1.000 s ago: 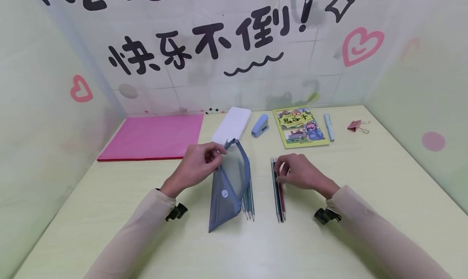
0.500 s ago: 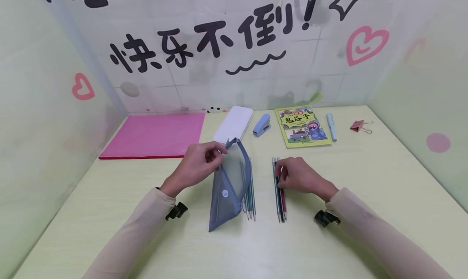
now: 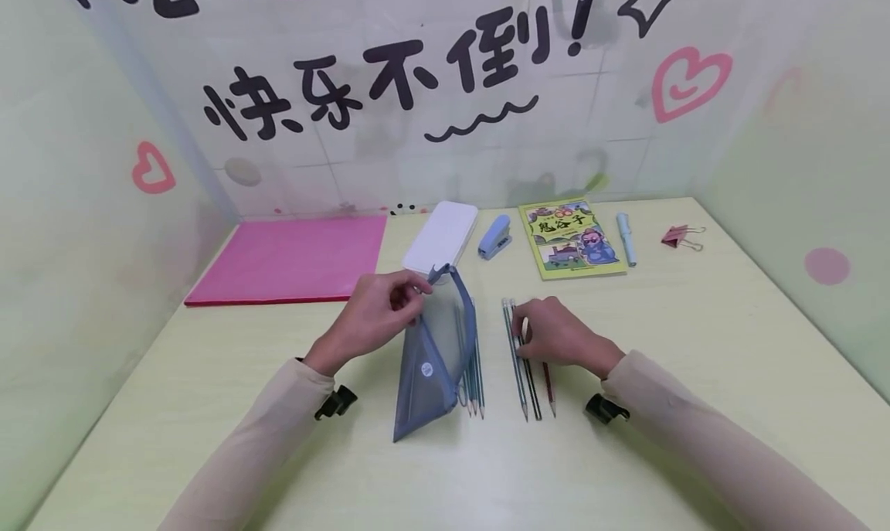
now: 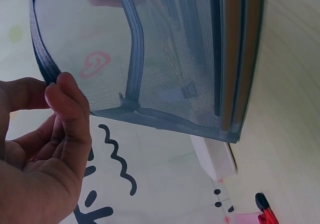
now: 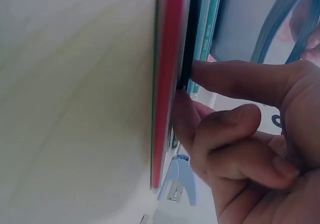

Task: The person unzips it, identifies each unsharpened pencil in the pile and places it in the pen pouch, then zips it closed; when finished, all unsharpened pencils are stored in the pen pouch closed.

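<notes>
My left hand (image 3: 375, 311) pinches the open zip edge of a blue mesh pencil pouch (image 3: 426, 399), which stands tilted up from the table. Several teal pencils (image 3: 477, 388) lie along the pouch's right side; whether they are inside or beside it I cannot tell. Right of them, my right hand (image 3: 565, 334) pinches a black pencil (image 5: 189, 48) between thumb and finger, low at the table. A teal pencil (image 3: 518, 369) lies just left of the black one. A red pencil (image 3: 549, 392) lies to its right, its upper part hidden under the hand.
At the back stand a pink folder (image 3: 292, 260), a white case (image 3: 441, 236), a blue stapler (image 3: 494, 237), a yellow comic-style book (image 3: 573, 239), a light blue pen (image 3: 626, 239) and a pink binder clip (image 3: 681, 237). Walls close off the back and both sides.
My right hand has shifted slightly left. The teal and black pencils have moved left, while the red pencil now lies apart on the right. My left hand and the pouch stay nearly still.
</notes>
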A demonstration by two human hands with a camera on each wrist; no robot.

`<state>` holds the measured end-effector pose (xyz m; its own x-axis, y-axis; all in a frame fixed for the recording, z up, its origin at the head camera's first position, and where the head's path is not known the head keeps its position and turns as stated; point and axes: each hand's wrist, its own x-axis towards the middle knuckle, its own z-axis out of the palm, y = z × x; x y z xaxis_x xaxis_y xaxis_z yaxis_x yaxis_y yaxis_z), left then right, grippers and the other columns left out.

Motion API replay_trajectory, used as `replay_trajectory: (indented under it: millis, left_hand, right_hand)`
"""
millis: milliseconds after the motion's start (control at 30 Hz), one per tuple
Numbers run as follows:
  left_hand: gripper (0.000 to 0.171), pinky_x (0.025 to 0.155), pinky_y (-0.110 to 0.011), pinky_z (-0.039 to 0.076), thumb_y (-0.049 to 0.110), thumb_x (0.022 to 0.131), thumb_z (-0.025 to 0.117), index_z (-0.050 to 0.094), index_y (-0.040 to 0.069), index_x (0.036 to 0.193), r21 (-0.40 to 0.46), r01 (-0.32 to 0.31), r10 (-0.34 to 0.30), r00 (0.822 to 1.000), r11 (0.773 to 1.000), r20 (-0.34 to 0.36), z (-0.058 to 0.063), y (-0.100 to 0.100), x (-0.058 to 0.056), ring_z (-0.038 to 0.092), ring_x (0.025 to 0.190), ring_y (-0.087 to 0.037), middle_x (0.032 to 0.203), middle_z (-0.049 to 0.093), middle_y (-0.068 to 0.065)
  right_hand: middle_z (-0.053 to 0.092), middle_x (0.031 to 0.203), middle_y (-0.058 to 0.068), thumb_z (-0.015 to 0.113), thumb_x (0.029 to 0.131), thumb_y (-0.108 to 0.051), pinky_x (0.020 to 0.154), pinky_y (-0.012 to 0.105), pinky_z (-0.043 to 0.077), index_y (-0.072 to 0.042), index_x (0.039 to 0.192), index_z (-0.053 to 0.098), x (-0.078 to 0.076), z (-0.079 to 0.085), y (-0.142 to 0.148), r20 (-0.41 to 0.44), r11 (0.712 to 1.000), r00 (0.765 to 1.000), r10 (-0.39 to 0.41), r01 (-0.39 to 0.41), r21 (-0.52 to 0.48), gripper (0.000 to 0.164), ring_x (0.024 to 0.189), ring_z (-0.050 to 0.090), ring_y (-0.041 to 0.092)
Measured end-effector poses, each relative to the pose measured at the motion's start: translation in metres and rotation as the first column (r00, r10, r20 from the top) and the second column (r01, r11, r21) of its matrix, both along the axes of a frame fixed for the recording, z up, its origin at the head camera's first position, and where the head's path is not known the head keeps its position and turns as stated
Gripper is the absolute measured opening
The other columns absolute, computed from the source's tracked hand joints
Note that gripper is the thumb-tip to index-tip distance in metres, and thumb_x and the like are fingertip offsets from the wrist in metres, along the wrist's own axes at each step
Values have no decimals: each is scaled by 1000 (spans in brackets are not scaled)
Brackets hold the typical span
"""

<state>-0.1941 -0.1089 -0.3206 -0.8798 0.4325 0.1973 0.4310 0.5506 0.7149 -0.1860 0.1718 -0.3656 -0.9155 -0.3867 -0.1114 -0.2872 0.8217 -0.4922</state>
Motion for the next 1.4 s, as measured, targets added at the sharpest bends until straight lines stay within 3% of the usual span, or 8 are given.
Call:
replay_trajectory:
  millis: [200,467,667,900,1067,1400]
  left_hand:
    - [21,59,-26,57,6,93,56,72,5,107,15,-5,5,1000,1000,8,-1,-3,0,61,64,-13,79,69,-6]
    - [20,57,-25,55,6,93,56,72,5,105,11,-7,7,1000,1000,-16,-1,-4,1,61,61,-12,76,67,-5]
    - [20,57,-25,54,7,93,56,72,6,105,9,-7,7,1000,1000,-21,-1,-4,1,61,61,-12,75,68,-4]
    - [19,58,-26,55,7,93,56,72,6,105,14,-17,17,1000,1000,-10,-2,-4,1,61,61,-13,76,68,-4]
    - [19,58,-26,57,7,94,57,72,5,105,27,-19,19,1000,999,-4,0,-3,1,62,63,-13,76,67,-5]
    - [19,58,-24,58,7,94,58,72,5,107,32,-1,1,1000,999,12,-2,-1,3,63,64,-14,78,68,-6]
  right_hand:
    - [62,78,7,77,73,-4,53,25,41,-7,84,68,2,-1,-7,-14,999,1000,-28,28,29,15,61,52,15]
    - [53,63,2,72,72,-1,50,25,37,-9,80,68,-3,0,-8,111,997,992,-61,65,-37,13,52,45,13]
    - [63,70,2,74,75,-8,55,26,41,-12,87,71,-8,4,-6,170,988,981,-96,114,-100,13,58,51,14]
    - [68,71,4,73,79,-9,56,28,42,-8,103,71,-9,27,-16,134,958,986,-98,130,-255,25,62,56,16]
    - [70,73,4,72,79,-9,55,28,41,-13,102,70,-11,42,-30,80,933,991,-108,129,-337,23,63,57,17]
    - [72,78,7,73,83,-11,58,28,45,-10,107,69,-11,40,-51,77,875,982,-172,188,-445,24,65,59,18]
